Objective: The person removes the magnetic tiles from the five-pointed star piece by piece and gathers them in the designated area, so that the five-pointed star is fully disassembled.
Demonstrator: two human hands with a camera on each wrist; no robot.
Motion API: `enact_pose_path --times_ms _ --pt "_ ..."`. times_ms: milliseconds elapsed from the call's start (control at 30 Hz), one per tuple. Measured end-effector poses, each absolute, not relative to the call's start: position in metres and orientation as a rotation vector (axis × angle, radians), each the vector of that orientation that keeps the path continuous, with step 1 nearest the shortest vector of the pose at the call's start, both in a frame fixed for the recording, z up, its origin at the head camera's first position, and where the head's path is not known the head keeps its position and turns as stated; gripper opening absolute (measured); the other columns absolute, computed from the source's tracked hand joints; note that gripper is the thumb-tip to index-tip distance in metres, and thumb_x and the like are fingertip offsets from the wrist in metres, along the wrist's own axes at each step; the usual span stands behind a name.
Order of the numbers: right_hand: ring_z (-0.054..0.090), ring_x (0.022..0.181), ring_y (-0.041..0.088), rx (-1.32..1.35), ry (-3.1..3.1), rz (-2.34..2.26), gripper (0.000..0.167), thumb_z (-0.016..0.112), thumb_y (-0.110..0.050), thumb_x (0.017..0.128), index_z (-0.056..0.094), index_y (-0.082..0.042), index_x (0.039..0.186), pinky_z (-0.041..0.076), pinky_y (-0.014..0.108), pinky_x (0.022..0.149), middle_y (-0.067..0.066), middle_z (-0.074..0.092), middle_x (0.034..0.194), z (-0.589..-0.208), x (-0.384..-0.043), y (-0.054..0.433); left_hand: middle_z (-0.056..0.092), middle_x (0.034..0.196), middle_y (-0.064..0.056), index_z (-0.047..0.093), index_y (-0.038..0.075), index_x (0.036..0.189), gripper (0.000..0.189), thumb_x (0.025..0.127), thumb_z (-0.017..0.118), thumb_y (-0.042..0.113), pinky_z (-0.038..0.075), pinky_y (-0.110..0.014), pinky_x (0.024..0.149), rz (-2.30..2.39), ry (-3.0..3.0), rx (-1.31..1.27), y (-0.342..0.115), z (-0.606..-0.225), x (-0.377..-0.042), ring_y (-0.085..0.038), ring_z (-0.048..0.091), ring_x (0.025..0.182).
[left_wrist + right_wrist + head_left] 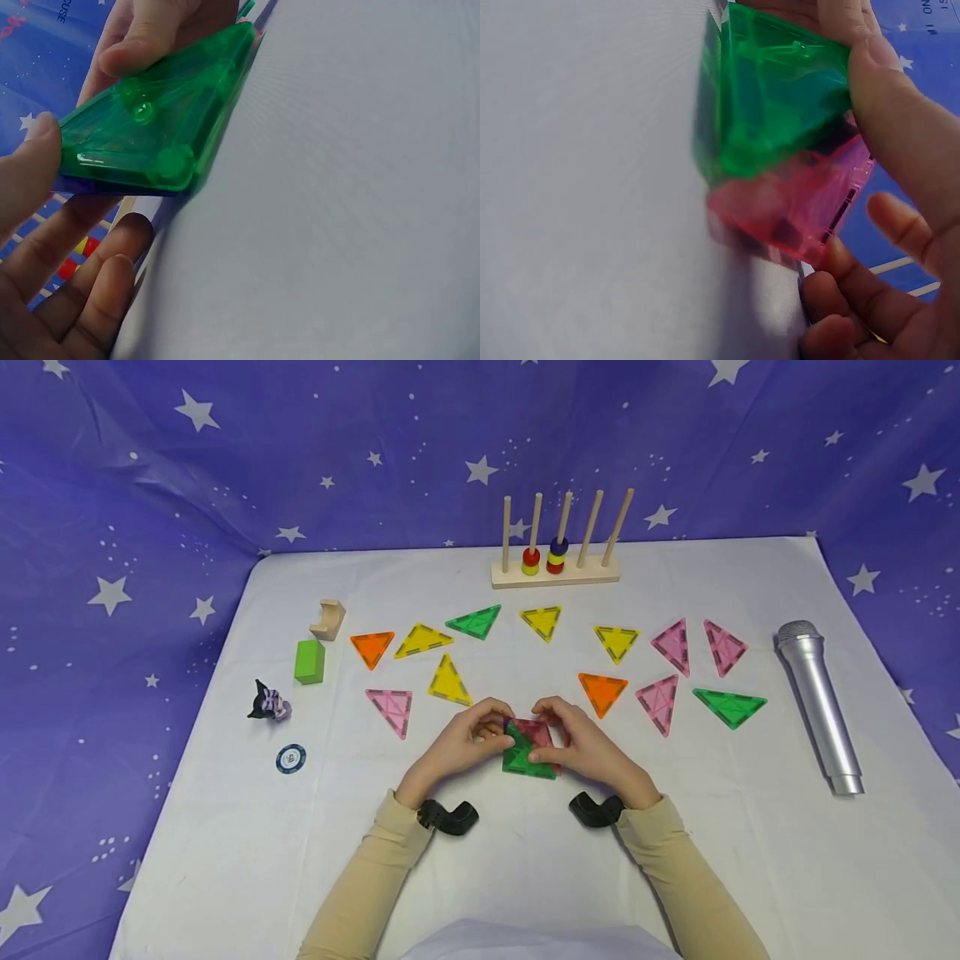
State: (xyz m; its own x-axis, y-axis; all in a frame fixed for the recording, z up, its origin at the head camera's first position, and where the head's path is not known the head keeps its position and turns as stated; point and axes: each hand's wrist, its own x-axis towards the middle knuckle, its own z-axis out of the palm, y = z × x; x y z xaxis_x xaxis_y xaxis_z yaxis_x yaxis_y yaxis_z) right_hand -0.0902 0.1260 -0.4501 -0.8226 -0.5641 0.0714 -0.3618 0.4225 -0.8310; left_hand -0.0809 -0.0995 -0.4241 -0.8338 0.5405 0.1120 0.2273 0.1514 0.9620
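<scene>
In the head view, both hands meet over a small stack of translucent magnetic tiles near the table's front middle. A green triangular tile (528, 762) lies uppermost, and a pink tile (538, 732) shows behind it. The left hand (470, 742) pinches the left side, its thumb at the green tile's edge; its other fingers curl loosely in the left wrist view. From the right, the right hand (581, 747) grips the tiles, thumb on the face and fingers at the pink tile's far edge. A dark blue edge (75, 184) peeks out under the green tile in the left wrist view.
Several loose triangular tiles lie around, including an orange one (603, 693) and a yellow one (449, 681). A peg stand (555, 575) with beads is at the back, a silver microphone (821, 706) at right. Left are a green block (309, 662), a figurine (268, 702) and a chip (291, 759).
</scene>
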Motion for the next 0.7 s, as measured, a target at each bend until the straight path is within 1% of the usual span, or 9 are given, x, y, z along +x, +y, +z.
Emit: enact_pose_path --times_ms 100,233,400,533,600,700 --pt "0.04 0.069 0.018 -0.762 2.458 -1.375 0.055 0.076 -0.026 0.073 0.046 -0.006 0.116 0.034 0.026 0.057 0.005 0.046 0.091 -0.453 -0.091 0.127 0.059 0.087 -0.015 0.053 -0.005 0.101 0.017 0.085 0.06 -0.001 0.044 -0.03 0.065 1.734 2.207 0.722 -0.099 -0.425 -0.081 -0.023 0.054 0.072" --pt "0.039 0.063 0.019 -0.704 2.436 -1.419 0.048 0.075 -0.019 0.075 0.048 -0.006 0.112 0.033 0.025 0.055 0.009 0.044 0.086 -0.45 -0.09 0.128 0.061 0.074 -0.018 0.052 -0.006 0.094 0.011 0.086 0.058 -0.002 0.039 -0.026 0.063 1.751 2.227 0.68 -0.098 -0.425 -0.08 -0.022 0.05 0.064" --pt "0.038 0.058 0.021 -0.718 2.313 -1.469 0.033 0.069 -0.006 0.08 0.05 -0.001 0.106 0.033 0.026 0.052 0.017 0.047 0.083 -0.427 -0.087 0.13 0.062 0.073 -0.02 0.053 -0.007 0.093 0.012 0.085 0.059 -0.002 0.039 -0.025 0.067 1.758 2.219 0.64 -0.098 -0.425 -0.08 -0.027 0.053 0.065" --pt "0.04 0.059 0.017 -0.77 2.226 -1.457 0.025 0.063 0.0 0.083 0.05 0.0 0.104 0.035 0.025 0.054 0.013 0.051 0.083 -0.416 -0.085 0.133 0.062 0.074 -0.02 0.053 -0.006 0.094 0.013 0.085 0.06 -0.001 0.04 -0.024 0.068 1.751 2.217 0.606 -0.099 -0.425 -0.08 -0.024 0.053 0.066" --pt "0.042 0.061 0.019 -0.803 2.19 -1.471 0.021 0.06 0.002 0.084 0.05 0.001 0.102 0.036 0.026 0.055 0.012 0.051 0.084 -0.415 -0.085 0.134 0.063 0.076 -0.02 0.054 -0.007 0.096 0.014 0.085 0.06 -0.001 0.04 -0.025 0.069 1.745 2.214 0.589 -0.099 -0.425 -0.08 -0.024 0.053 0.067" --pt "0.045 0.064 0.022 -0.838 2.146 -1.496 0.013 0.059 0.003 0.085 0.053 0.001 0.096 0.036 0.027 0.055 0.013 0.052 0.081 -0.416 -0.085 0.134 0.064 0.079 -0.019 0.056 -0.007 0.1 0.018 0.085 0.06 0.0 0.04 -0.025 0.067 1.725 2.212 0.562 -0.099 -0.424 -0.08 -0.024 0.053 0.067"
